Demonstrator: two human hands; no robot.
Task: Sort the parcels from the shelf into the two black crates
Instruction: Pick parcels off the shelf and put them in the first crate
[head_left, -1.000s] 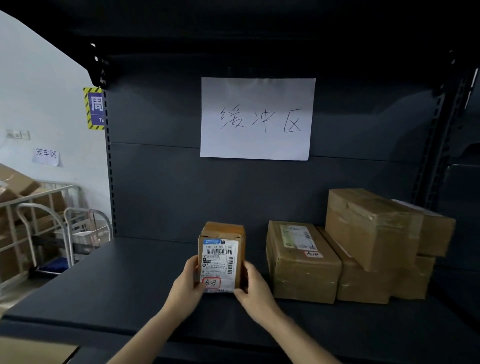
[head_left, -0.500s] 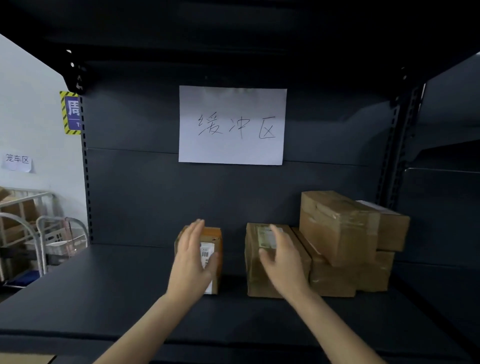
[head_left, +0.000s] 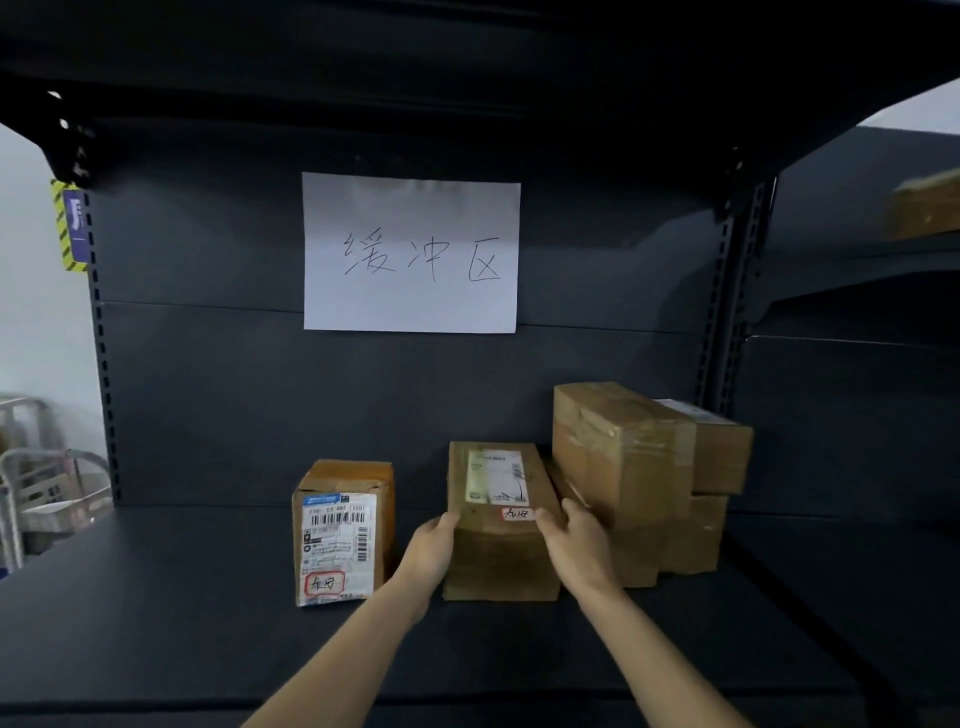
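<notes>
1. A long brown parcel is lying on the dark shelf, in the middle.
2. The parcel is held at its near end by both hands. The left hand is pressed on its left side and the right hand on its right side, with the fingers curled around the edges.
3. A small upright parcel with a white label is stood just to the left, apart from the hands.
4. More brown parcels are stacked on the right, touching the long one.
5. A white paper sign is stuck on the back wall.
</notes>
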